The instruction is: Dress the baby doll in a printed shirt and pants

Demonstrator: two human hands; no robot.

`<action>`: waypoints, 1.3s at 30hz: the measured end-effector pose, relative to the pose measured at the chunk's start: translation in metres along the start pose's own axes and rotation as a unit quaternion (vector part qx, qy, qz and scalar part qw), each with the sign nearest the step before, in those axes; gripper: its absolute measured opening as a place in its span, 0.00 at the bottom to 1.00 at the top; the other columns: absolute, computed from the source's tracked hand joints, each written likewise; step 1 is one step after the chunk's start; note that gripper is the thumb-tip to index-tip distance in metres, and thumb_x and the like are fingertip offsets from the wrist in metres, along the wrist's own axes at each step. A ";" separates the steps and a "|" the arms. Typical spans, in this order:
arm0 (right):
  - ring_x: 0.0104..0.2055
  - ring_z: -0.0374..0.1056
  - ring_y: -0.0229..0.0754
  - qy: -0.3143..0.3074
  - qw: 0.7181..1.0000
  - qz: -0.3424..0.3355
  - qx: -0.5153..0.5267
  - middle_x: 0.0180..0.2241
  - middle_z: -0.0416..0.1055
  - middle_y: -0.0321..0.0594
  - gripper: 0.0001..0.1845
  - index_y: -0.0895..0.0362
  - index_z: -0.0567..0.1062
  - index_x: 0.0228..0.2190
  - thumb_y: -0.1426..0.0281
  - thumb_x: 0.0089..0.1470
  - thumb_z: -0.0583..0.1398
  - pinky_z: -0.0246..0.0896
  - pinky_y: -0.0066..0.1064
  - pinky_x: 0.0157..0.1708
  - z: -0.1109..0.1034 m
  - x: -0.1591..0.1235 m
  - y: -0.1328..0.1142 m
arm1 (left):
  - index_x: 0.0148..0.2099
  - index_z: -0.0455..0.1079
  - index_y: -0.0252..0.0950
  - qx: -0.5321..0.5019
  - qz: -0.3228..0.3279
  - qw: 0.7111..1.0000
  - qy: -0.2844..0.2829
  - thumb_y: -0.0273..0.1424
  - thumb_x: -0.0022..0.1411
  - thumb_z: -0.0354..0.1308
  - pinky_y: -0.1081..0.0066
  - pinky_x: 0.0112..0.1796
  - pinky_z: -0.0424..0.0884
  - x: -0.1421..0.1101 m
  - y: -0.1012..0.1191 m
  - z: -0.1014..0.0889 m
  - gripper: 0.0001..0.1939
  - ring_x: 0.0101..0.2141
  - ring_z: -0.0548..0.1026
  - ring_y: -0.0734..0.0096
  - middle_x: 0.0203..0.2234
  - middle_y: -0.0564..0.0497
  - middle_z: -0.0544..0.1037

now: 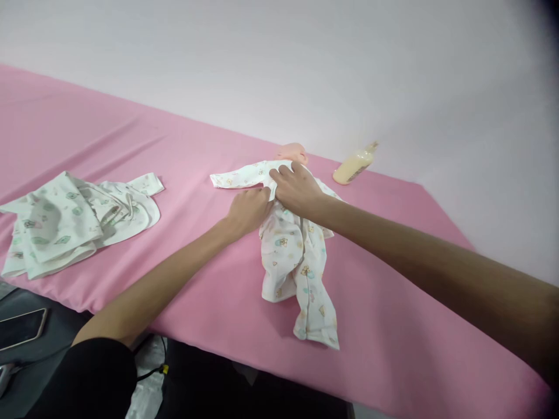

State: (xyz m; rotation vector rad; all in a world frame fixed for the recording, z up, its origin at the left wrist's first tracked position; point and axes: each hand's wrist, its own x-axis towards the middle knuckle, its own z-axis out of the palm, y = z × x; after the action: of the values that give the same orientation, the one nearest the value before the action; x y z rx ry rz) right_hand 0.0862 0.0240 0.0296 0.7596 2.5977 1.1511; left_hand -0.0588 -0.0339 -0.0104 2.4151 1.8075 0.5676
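A baby doll (292, 152) lies on its back on the pink-covered table, its head toward the wall. It wears a white printed baby shirt (238, 178) and matching baby pants (283, 247). My left hand (250, 210) is closed on the shirt's lower edge, at the side of the doll's middle. Just above it, my right hand (297, 189) lies over the doll's chest, with its fingers curled into the shirt front. The two hands almost touch. My hands and right forearm hide much of the doll's torso. One shirt sleeve stretches out to the left.
Folded white printed baby clothes (65, 227) lie at the left of the pink tablecloth (196, 273). A bottle of pale yellow liquid (353, 167) stands near the wall. Below the table's front edge, a phone (21, 329) rests on a dark surface, with a cable nearby.
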 end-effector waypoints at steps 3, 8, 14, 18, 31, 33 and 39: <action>0.43 0.60 0.53 0.061 0.998 -0.005 -0.027 0.49 0.67 0.56 0.19 0.64 0.79 0.33 0.84 0.56 0.49 0.49 0.42 0.38 0.014 -0.005 -0.001 | 0.43 0.68 0.32 0.026 0.030 0.999 -0.023 0.31 0.71 0.43 0.66 0.34 0.66 -0.010 -0.003 0.004 0.13 0.37 0.77 0.58 0.35 0.42 0.78; 0.38 0.60 0.54 0.067 0.997 0.031 0.029 0.44 0.70 0.60 0.22 0.67 0.78 0.43 0.82 0.55 0.48 0.49 0.44 0.35 0.038 -0.015 0.006 | 0.42 0.68 0.32 0.056 0.070 0.994 -0.058 0.34 0.71 0.44 0.67 0.37 0.67 -0.019 -0.003 0.009 0.14 0.39 0.77 0.59 0.36 0.43 0.78; 0.29 0.56 0.47 0.013 0.999 0.039 0.018 0.30 0.68 0.52 0.19 0.64 0.80 0.32 0.82 0.54 0.49 0.50 0.44 0.33 0.045 -0.016 0.011 | 0.43 0.68 0.32 0.078 0.090 0.989 -0.082 0.35 0.72 0.44 0.66 0.37 0.67 -0.022 -0.001 0.005 0.14 0.40 0.77 0.58 0.36 0.42 0.78; 0.32 0.58 0.47 0.022 1.000 0.015 0.002 0.30 0.69 0.50 0.18 0.62 0.79 0.31 0.84 0.54 0.51 0.50 0.42 0.35 0.037 -0.019 0.010 | 0.42 0.68 0.33 0.071 0.055 0.992 -0.085 0.34 0.71 0.44 0.66 0.35 0.66 -0.020 -0.004 0.005 0.14 0.37 0.77 0.57 0.36 0.42 0.78; 0.42 0.62 0.52 0.004 0.985 0.171 0.033 0.54 0.67 0.58 0.20 0.65 0.79 0.40 0.83 0.57 0.49 0.49 0.41 0.39 0.032 -0.078 0.011 | 0.44 0.66 0.35 0.084 -0.066 0.994 -0.034 0.34 0.70 0.40 0.67 0.30 0.62 -0.014 0.012 0.014 0.14 0.36 0.78 0.57 0.36 0.44 0.79; 0.42 0.62 0.51 0.000 0.981 0.190 0.046 0.52 0.68 0.57 0.19 0.64 0.79 0.39 0.83 0.57 0.49 0.48 0.41 0.39 0.036 -0.076 0.012 | 0.45 0.65 0.35 0.095 -0.063 0.993 -0.032 0.32 0.70 0.40 0.67 0.31 0.62 -0.013 0.015 0.015 0.13 0.36 0.78 0.57 0.36 0.44 0.79; 0.39 0.62 0.51 0.009 0.983 0.182 0.033 0.44 0.70 0.56 0.20 0.64 0.79 0.37 0.84 0.55 0.49 0.48 0.41 0.37 0.042 -0.064 0.018 | 0.45 0.66 0.34 0.131 -0.014 0.991 -0.035 0.28 0.70 0.39 0.65 0.30 0.62 -0.012 0.013 0.021 0.14 0.36 0.77 0.54 0.35 0.42 0.78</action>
State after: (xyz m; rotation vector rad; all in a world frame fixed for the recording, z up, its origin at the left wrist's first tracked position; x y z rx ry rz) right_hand 0.1630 0.0272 0.0132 1.2871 2.5908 1.1680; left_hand -0.0432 -0.0457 -0.0299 2.5267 1.9954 0.2527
